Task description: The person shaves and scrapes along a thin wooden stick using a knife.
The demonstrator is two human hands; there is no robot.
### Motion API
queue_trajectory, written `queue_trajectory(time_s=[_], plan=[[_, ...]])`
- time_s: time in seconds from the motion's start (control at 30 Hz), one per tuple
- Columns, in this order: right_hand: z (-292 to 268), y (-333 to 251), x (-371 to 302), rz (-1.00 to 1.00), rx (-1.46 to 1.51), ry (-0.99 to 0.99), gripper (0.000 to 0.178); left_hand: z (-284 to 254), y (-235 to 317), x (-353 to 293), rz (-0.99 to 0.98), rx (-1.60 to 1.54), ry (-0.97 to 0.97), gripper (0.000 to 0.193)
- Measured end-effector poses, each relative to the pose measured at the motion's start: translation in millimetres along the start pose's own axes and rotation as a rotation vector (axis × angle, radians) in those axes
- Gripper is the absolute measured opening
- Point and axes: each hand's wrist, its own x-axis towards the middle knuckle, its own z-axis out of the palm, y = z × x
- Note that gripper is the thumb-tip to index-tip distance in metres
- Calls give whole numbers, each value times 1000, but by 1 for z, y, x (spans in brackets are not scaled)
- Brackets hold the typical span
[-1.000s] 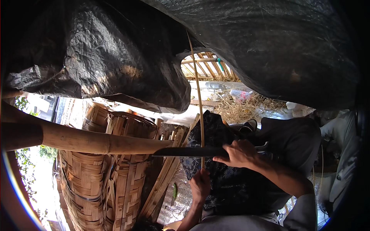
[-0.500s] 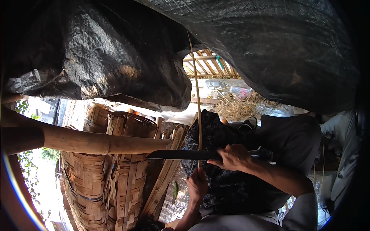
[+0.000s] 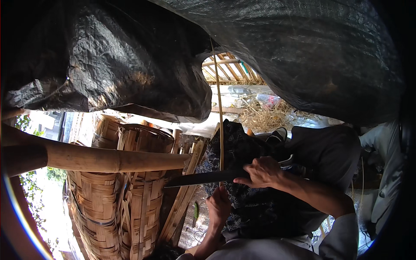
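A long, thin bamboo strip (image 3: 221,130) runs upright from my lap toward the dark tarp overhead. Its lower end is pinched in the closed fingers of my left hand (image 3: 219,204). Just above that hand, the dark, wide blade of a large knife (image 3: 197,178) crosses the strip, its tip pointing left and slightly down. My right hand (image 3: 263,172) is wrapped round the knife's handle, which the fingers mostly hide. Beneath both hands, a dark patterned cloth (image 3: 255,208) covers my lap.
Tall woven bamboo baskets (image 3: 93,208) stand at the left, behind a thick bamboo pole (image 3: 117,161). Split bamboo pieces (image 3: 184,208) lean beside them. Black tarps (image 3: 320,56) hang low overhead. Straw (image 3: 266,118) lies on the ground ahead. Another person's trouser leg (image 3: 385,173) shows at the right.
The knife has tilted, its tip now lower than its handle end. My right hand has risen slightly. My left hand keeps its pinch on the strip, and the whole view has shifted a little.
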Motion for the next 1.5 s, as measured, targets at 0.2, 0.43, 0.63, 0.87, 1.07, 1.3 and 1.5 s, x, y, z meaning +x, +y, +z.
queue_trajectory(time_s=[0.2, 0.43, 0.63, 0.87, 1.07, 1.3, 1.5], plan=[[-17, 17, 16, 290, 165, 71, 69, -10, 11, -9, -24, 27, -86, 24], [-4, 5, 12, 32, -6, 60, 76, -9, 7, 7, 44, 55, -60, 23], [9, 8, 23, 26, -49, 187, 69, -8, 2, 16, 62, 59, -67, 23], [-10, 20, 30, 134, 85, 105, 74, -8, 7, -3, 31, 16, -64, 22], [1, 6, 10, 9, -9, 148, 74, -13, 7, 0, 17, 44, -101, 23], [1, -12, 1, 41, 30, 66, 69, -11, -1, -5, 84, 68, -65, 21], [-13, 23, 17, 285, 64, 67, 79, -9, 12, -8, 49, 21, -98, 22]])
